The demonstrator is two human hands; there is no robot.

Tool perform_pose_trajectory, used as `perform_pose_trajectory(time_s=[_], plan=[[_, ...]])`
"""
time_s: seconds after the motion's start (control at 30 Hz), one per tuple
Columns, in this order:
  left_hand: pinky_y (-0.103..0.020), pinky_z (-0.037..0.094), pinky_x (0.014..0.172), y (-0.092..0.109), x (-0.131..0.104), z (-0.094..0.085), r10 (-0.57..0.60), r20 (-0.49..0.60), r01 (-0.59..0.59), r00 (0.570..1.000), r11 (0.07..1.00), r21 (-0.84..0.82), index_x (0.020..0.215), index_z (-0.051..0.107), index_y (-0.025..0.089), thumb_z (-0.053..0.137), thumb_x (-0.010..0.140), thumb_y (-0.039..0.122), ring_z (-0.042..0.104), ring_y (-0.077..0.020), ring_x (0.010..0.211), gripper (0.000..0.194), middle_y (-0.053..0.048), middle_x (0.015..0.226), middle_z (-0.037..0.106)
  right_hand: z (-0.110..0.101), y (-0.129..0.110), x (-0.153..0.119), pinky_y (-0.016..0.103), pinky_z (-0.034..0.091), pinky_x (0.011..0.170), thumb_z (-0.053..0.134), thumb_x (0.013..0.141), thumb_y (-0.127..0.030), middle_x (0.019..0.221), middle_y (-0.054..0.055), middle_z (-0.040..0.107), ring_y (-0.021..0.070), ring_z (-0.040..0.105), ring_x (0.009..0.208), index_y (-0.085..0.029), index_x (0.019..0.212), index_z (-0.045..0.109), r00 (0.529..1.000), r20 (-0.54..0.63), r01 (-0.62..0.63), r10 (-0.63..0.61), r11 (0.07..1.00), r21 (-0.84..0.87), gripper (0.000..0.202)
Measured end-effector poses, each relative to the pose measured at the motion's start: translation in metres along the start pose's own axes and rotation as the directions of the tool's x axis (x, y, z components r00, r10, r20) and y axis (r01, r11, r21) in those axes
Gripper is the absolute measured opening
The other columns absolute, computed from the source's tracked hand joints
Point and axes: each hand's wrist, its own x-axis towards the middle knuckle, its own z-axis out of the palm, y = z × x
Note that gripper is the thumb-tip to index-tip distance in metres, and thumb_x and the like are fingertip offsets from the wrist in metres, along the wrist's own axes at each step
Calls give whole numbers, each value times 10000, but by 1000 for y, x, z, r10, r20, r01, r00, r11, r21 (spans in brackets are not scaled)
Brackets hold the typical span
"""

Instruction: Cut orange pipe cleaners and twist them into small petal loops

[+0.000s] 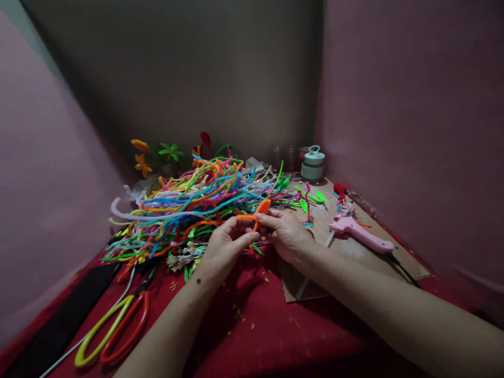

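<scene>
Between my two hands is an orange pipe cleaner, bent into a leaf-shaped loop with stems sticking out to the left and downward. My left hand is closed on its lower left part, thumb and fingers pinching. The fingers of my right hand pinch it just under the loop. Behind both hands lies a large heap of many-coloured pipe cleaners. A bundle of pale cut ends shows left of my left hand.
Scissors with yellow and red handles lie at the left, beside a black strip. A pink glue gun rests on a brown board at the right. Pipe-cleaner flowers and a mint-green container stand at the back.
</scene>
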Motion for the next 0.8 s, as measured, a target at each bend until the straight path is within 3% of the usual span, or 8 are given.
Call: perform_pose_trajectory(time_s=[0.17,0.33,0.57,0.63,0.73,0.8], plan=[[-197,323,496,-3,-2,1,-39,-12,39,999,999,27,751,589,128,644,670,287,440,-72,519,187,24,609,562,-2,0,1,210,314,440,683,579,-218,528,-30,538,65,441,441,-132,654,570,999,39,-10,12,998,-58,160],[-195,249,416,-1,-3,-7,-137,95,126,986,986,113,677,548,142,607,697,361,337,-57,409,227,62,459,441,-4,-1,4,198,286,416,660,579,-207,473,-43,514,54,406,406,-137,601,550,1000,15,13,-11,984,-175,132],[-188,226,392,7,-4,-7,-145,62,129,988,970,205,645,524,153,617,690,366,316,-51,392,237,72,459,403,-2,-3,2,205,295,427,651,594,-223,482,-36,521,62,417,419,-139,610,551,999,2,43,-44,976,-214,132],[-185,268,416,8,-4,-9,-90,23,85,996,981,176,726,568,148,628,692,358,371,-60,439,221,53,531,479,-2,-5,2,202,291,425,657,594,-221,480,-40,509,61,412,422,-141,620,553,998,4,55,-55,979,-197,134],[-183,351,507,4,-2,-10,-5,-20,5,1000,1000,6,905,601,165,629,708,352,467,-79,567,273,16,717,586,-2,-4,1,196,296,423,656,594,-203,487,-43,500,58,410,425,-142,641,563,998,57,30,-20,985,-170,121],[-188,373,557,-1,-1,-10,23,-68,-29,997,995,-91,874,617,168,630,713,351,486,-81,598,244,16,726,596,-1,-3,-1,194,301,417,648,592,-187,486,-46,500,58,410,417,-145,645,571,996,87,-5,22,982,-190,102]])
